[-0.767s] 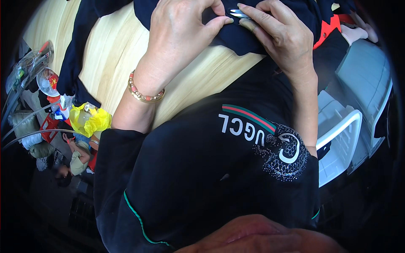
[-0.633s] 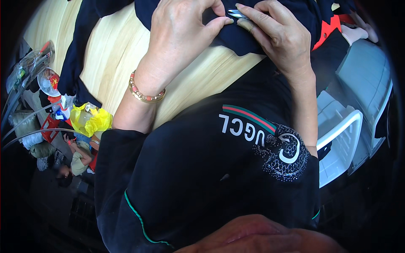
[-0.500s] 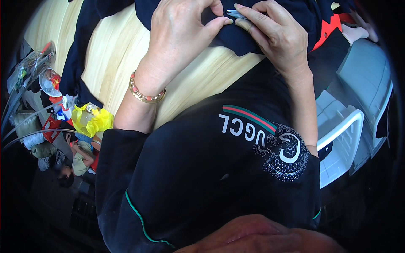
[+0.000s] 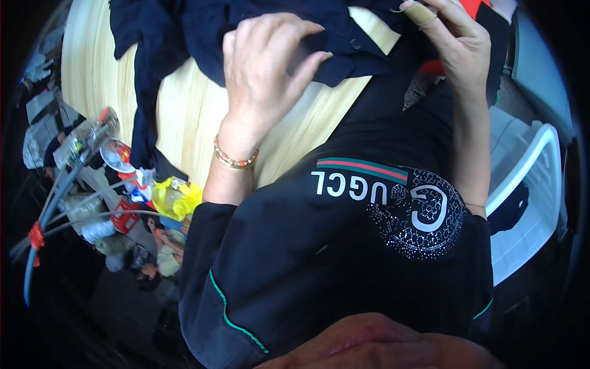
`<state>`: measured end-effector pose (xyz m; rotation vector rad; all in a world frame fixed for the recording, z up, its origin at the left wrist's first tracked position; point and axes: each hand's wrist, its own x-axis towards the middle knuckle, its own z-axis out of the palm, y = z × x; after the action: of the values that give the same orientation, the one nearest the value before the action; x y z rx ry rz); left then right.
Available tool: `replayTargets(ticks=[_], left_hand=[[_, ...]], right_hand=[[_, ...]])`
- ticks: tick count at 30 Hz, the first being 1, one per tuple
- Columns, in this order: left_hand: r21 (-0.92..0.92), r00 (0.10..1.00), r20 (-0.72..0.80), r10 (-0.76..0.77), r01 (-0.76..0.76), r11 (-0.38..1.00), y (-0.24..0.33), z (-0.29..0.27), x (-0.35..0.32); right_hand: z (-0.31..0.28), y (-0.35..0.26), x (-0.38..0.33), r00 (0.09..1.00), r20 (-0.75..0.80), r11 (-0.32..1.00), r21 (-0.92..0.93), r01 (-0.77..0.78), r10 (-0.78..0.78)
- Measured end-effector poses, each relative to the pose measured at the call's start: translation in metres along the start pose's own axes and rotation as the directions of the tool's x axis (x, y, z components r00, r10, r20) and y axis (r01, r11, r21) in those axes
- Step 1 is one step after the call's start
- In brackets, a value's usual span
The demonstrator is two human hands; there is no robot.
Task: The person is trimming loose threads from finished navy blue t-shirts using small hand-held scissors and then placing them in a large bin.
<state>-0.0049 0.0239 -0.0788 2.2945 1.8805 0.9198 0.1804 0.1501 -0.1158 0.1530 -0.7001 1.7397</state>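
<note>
A navy garment (image 4: 203,43) is spread over the pale wood-grain table, and a small dark button (image 4: 355,44) shows near its edge. My left hand (image 4: 261,71), with a beaded bracelet (image 4: 236,161) at the wrist, hovers on or just over the cloth. Its thumb and forefinger are apart with nothing visible between them. At the upper right my right hand (image 4: 458,46) is raised off the garment, its fingers closed. Only a sliver of the thread snips shows at its fingertips, by the top edge. A tan wrap (image 4: 421,13) covers one digit.
The table (image 4: 190,117) has a curved look at the left. Beside it are a yellow plastic bag (image 4: 175,198), a clear round tub (image 4: 117,155) and grey tubing (image 4: 46,209). A white plastic basket (image 4: 528,209) stands at my right. Another person (image 4: 167,255) sits at the lower left.
My right hand has moved right and up, away from my left hand, taking the thread snips with it. My left thumb and forefinger have spread apart. The whole view has shifted.
</note>
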Motion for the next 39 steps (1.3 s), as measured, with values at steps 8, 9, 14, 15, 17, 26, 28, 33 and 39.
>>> replayTargets(ticks=[8, 9, 14, 15, 17, 26, 28, 33, 39], left_hand=[[0.036, 0.988, 0.115, 0.103, -0.107, 0.994, 0.013, 0.023, 0.022], [0.039, 0.986, 0.12, 0.114, -0.12, 0.992, 0.013, 0.022, 0.023], [-0.249, 0.953, 0.262, -0.149, 0.216, 0.944, 0.013, 0.009, 0.032], [-0.397, 0.958, 0.218, -0.184, 0.259, 0.881, 0.012, 0.01, 0.032], [-0.474, 0.864, 0.353, -0.358, 0.496, 0.728, 0.019, -0.002, 0.037], [-0.695, 0.84, 0.406, -0.361, 0.54, 0.475, 0.03, 0.007, 0.039], [-0.726, 0.846, 0.374, -0.38, 0.522, 0.448, 0.035, 0.008, 0.039], [-0.719, 0.841, 0.394, -0.372, 0.534, 0.446, 0.032, 0.009, 0.037], [-0.723, 0.837, 0.422, -0.348, 0.542, 0.427, 0.029, 0.008, 0.036]], right_hand=[[0.05, -0.082, 0.002, 0.952, -0.161, 0.18, -0.96, -0.212, 0.261], [0.049, -0.083, 0.001, 0.952, -0.121, 0.16, -0.972, -0.171, 0.283], [0.058, -0.08, -0.005, 0.949, -0.005, 0.177, -0.982, -0.064, 0.316], [0.063, -0.081, -0.003, 0.941, 0.008, 0.155, -0.987, -0.047, 0.337], [0.072, -0.08, -0.001, 0.942, 0.061, 0.147, -0.989, 0.013, 0.33], [0.079, -0.073, -0.002, 0.912, 0.166, -0.067, -0.976, 0.205, 0.375], [0.079, -0.071, -0.002, 0.908, 0.16, -0.109, -0.97, 0.218, 0.388], [0.078, -0.068, -0.003, 0.908, 0.172, -0.138, -0.961, 0.24, 0.382], [0.078, -0.067, -0.004, 0.914, 0.146, -0.074, -0.98, 0.187, 0.377]])
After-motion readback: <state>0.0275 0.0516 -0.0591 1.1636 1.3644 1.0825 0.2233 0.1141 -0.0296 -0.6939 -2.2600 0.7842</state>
